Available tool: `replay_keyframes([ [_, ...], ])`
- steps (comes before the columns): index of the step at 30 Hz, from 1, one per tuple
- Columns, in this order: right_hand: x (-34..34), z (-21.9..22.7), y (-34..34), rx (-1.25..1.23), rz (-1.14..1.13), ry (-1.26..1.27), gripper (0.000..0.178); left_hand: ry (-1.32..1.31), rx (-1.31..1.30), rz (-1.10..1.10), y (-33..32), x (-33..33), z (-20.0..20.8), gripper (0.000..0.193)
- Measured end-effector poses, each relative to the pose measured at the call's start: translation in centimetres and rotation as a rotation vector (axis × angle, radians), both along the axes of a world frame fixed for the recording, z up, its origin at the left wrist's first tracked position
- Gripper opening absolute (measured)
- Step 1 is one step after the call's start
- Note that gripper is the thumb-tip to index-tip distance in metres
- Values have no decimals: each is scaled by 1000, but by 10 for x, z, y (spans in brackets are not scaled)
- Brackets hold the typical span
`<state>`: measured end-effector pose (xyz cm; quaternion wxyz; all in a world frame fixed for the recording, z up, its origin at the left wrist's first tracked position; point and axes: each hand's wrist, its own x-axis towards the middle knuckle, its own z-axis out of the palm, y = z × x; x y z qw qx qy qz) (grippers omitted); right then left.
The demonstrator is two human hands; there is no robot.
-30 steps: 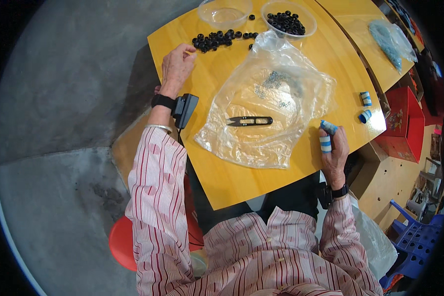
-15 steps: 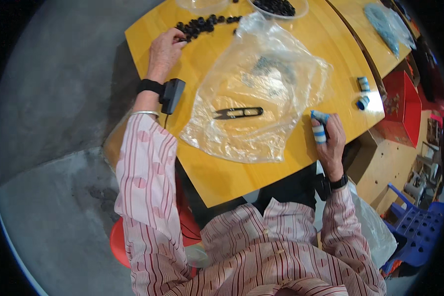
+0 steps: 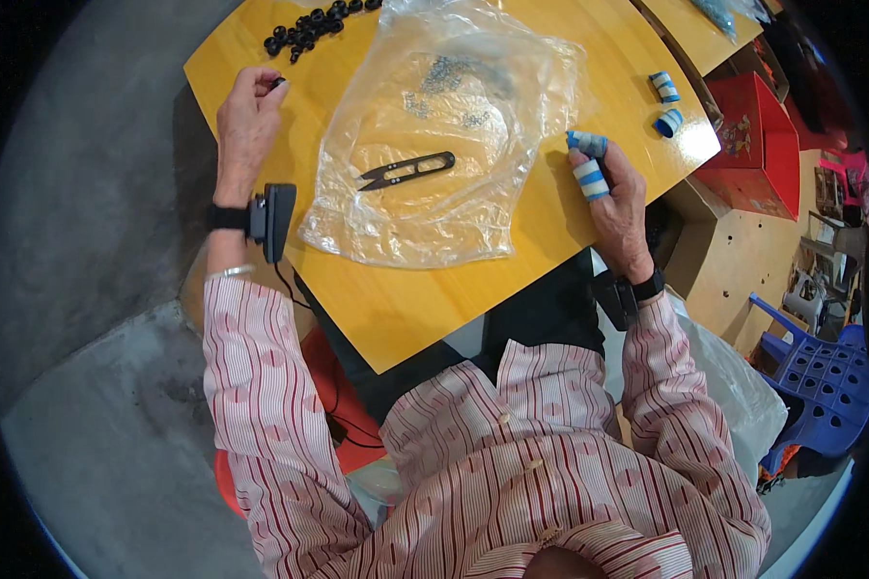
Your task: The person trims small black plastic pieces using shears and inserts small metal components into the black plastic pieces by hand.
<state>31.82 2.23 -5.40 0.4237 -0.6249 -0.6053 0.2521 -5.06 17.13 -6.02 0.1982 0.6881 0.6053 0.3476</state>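
My left hand point(image 3: 246, 124) is at the table's left edge, thumb and fingers pinched on a small black bead-like piece point(image 3: 277, 84). Just beyond it lies a loose pile of similar black pieces point(image 3: 306, 32). Over the table's right side is my right hand point(image 3: 616, 188), its thumb and index finger wrapped in blue-and-white tape and drawn together. Whatever is between those fingertips, if anything, is too small to make out. Between my hands a clear plastic bag point(image 3: 357, 217) lies flat, with black thread snips point(image 3: 407, 172) on top and small metallic bits point(image 3: 449, 75) toward its far part.
Two blue-and-white tape rings point(image 3: 665, 87) sit at the right of the yellow table point(image 3: 386, 323). Beyond that edge stands a red box point(image 3: 758, 145). A blue plastic chair point(image 3: 816, 376) is at the far right, and a red stool point(image 3: 323, 386) shows below the table.
My left hand has left the black pile and come nearer me with one black piece. The view has shifted, and the bowls at the back are out of sight. My right hand stays pinched.
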Motion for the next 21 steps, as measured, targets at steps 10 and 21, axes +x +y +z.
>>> replay_keyframes([
  [10,-26,18,35,392,281,-371,22,-938,-286,-194,-127,49,1,22],
  [21,-48,5,81,355,452,-624,34,-1263,-403,-227,-170,89,-17,22],
])
